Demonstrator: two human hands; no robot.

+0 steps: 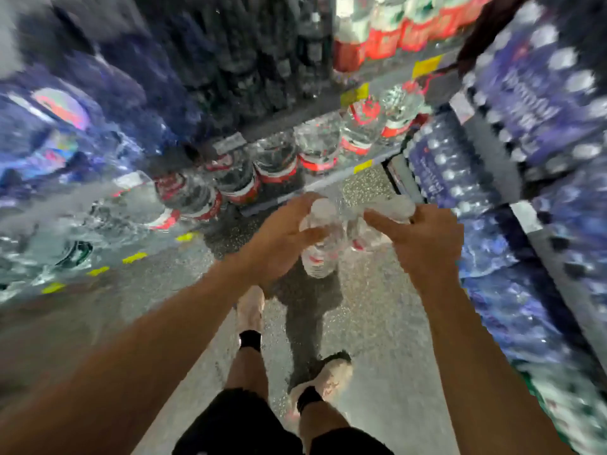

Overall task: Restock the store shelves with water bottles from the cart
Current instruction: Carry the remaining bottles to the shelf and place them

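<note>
The view is blurred by motion. My left hand [282, 238] grips a clear water bottle [320, 254] with a red and white label, hanging neck up over the floor. My right hand [427, 238] grips a second clear bottle [364, 236] right beside the first, and the two bottles touch. Both hands are held out in front of me, above my feet. Ahead on the bottom shelf [331, 180] stands a row of similar red-labelled bottles [317, 149]. No cart is in view.
Stacked shrink-wrapped cases of water [525, 178] in blue wrap fill the right side. Large water jugs and blue packs [65, 178] line the left shelves with yellow price tags. Dark bottles [249, 60] stand on the upper shelf. Speckled floor lies between.
</note>
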